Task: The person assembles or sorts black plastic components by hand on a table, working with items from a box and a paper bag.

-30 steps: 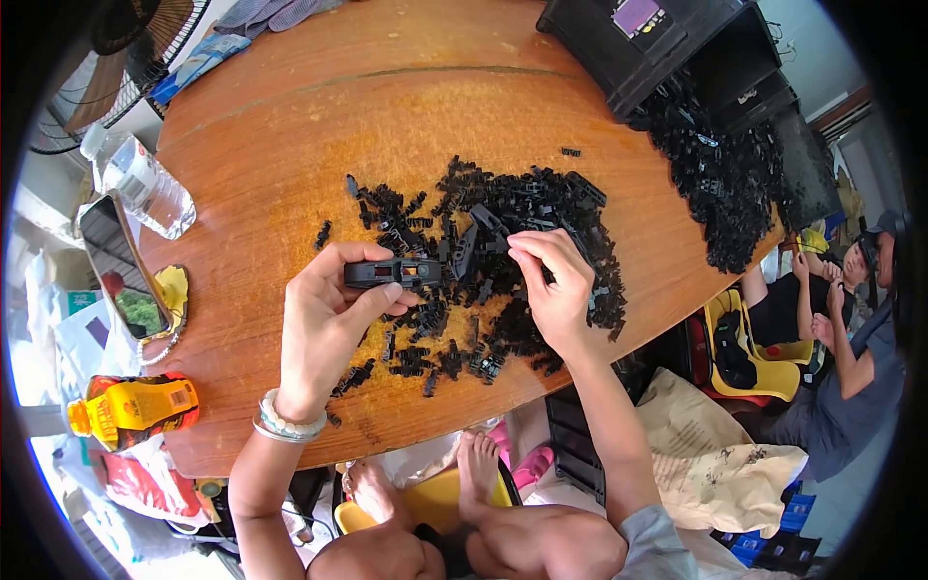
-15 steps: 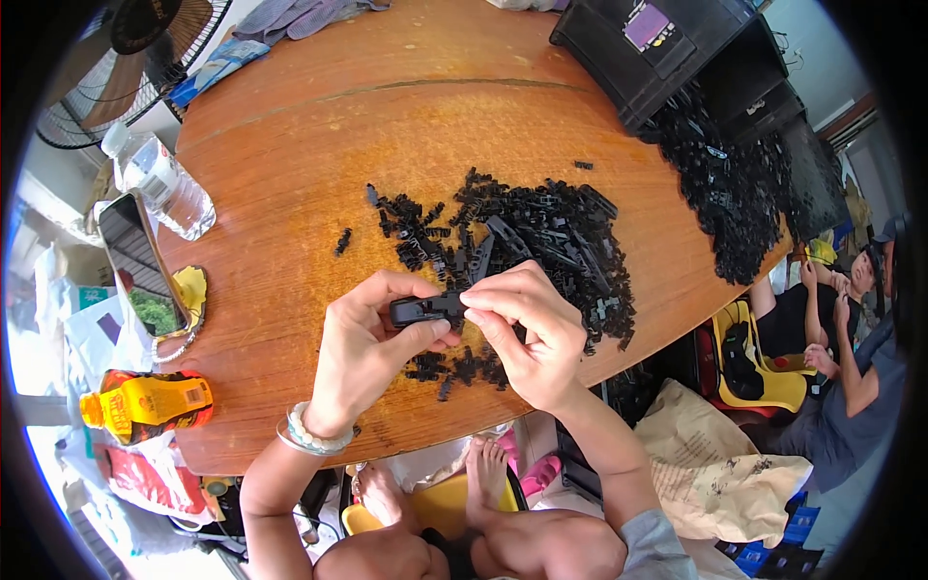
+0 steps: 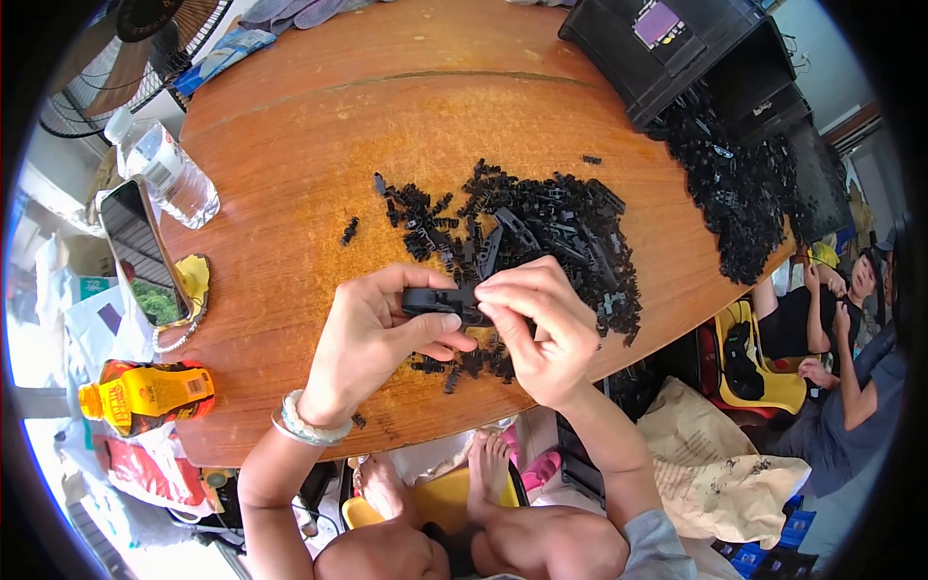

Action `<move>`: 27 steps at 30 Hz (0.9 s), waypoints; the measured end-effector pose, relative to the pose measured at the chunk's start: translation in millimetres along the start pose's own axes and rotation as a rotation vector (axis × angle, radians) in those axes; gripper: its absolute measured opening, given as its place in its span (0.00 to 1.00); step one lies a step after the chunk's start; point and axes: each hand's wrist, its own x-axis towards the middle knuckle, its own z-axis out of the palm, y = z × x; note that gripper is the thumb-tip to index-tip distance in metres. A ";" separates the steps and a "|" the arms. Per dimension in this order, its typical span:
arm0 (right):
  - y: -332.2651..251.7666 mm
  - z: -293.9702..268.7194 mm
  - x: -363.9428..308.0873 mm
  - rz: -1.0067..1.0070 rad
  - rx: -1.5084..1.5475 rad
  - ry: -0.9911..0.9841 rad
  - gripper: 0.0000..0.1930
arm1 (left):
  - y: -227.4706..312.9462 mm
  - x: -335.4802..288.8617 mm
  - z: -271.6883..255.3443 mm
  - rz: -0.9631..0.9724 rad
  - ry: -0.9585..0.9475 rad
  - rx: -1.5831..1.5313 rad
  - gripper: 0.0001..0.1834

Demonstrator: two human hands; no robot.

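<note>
A black oblong plastic part (image 3: 431, 301) is pinched between the thumb and fingers of my left hand (image 3: 372, 324), above the near part of the wooden table. My right hand (image 3: 543, 329) is closed in a pinch at the right end of that part; a small dark piece seems to be there, but my fingertips mostly hide it. Just beyond my hands lies a loose pile of black plastic pieces (image 3: 570, 227), with long bars and small toothed strips. More small black strips (image 3: 474, 363) lie beneath my hands.
At the far right a black crate (image 3: 667, 58) lies tipped beside a big heap of black pieces (image 3: 739, 193). Along the left stand a water bottle (image 3: 174, 174), a phone (image 3: 145, 251) and a yellow-orange bottle (image 3: 155, 394). Other people (image 3: 851, 338) sit at right.
The held black part has turned slightly, showing a flatter side. Both hands have shifted a little to the right in the picture, the right fingers still at the part's end.
</note>
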 end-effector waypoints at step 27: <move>-23.9 -39.4 -84.4 0.631 0.176 -1.137 0.12 | 21.8 29.6 -41.7 0.392 0.134 0.614 0.12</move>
